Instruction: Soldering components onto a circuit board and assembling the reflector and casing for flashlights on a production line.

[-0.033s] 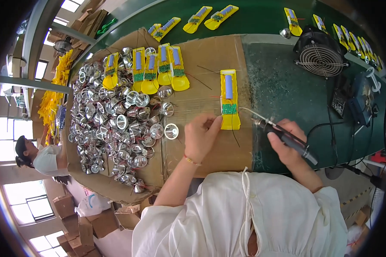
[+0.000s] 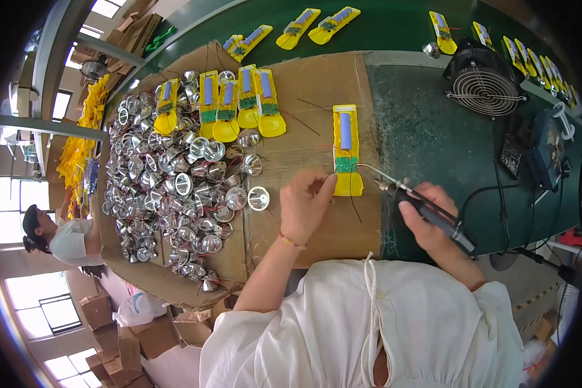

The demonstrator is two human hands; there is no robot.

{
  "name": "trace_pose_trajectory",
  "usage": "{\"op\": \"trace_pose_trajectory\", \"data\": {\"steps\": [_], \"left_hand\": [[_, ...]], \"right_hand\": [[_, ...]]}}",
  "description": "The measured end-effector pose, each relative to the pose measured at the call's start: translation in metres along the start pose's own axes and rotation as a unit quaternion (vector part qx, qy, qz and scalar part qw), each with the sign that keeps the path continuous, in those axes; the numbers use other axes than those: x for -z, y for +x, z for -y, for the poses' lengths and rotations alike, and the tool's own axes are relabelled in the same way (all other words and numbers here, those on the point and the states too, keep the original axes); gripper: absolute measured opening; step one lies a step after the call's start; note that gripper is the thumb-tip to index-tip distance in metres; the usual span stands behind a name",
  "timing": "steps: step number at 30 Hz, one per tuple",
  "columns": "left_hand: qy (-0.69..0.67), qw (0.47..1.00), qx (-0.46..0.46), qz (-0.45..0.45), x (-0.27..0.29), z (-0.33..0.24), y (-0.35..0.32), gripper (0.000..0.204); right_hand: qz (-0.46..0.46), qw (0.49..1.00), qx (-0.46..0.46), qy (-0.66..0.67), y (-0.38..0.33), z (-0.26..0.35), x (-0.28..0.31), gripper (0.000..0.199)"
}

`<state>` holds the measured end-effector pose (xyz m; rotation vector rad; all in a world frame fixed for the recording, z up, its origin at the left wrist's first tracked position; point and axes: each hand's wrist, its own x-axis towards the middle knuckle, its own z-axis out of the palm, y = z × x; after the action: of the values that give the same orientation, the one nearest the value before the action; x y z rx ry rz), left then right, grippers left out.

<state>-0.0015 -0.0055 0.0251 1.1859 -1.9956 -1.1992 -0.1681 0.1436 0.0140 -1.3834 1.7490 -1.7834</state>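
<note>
On the cardboard sheet (image 2: 317, 84), near its right edge: yellow torch half (image 2: 346, 150) lies flat and open side up, so its blue cell and green circuit board can be reached.
Left hand (image 2: 306, 204): just below the torch half, fingers bent, fingertips pinching thin wires at its lower end, probably to keep them steady.
Right hand (image 2: 433, 220): right of the torch half, closed around the soldering iron (image 2: 427, 207), tip pointing at the green board.
Left of the torch half: row of similar yellow halves (image 2: 239, 103), then heap of silver reflectors (image 2: 168, 187).
Upper right of it: small black fan (image 2: 484, 81) on green table.
Packages: brown cartons (image 2: 123, 336) on floor, far lower left.
</note>
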Motion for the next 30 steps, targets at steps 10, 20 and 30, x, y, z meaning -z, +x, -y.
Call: {"op": "trace_pose_trajectory", "data": {"steps": [10, 20, 30], "left_hand": [[0.020, 0.999, -0.025, 0.031, -0.003, 0.007, 0.011, 0.015], [0.021, 0.998, 0.010, 0.052, -0.002, 0.007, 0.013, 0.015], [0.009, 0.997, 0.057, 0.048, -0.004, 0.009, 0.012, 0.017]], "right_hand": [[-0.022, 0.994, -0.102, 0.023, 0.007, -0.007, -0.023, 0.015], [-0.098, 0.968, -0.187, 0.135, 0.000, -0.007, -0.021, 0.013], [-0.102, 0.968, -0.166, 0.155, -0.011, -0.011, -0.007, 0.015]]}}
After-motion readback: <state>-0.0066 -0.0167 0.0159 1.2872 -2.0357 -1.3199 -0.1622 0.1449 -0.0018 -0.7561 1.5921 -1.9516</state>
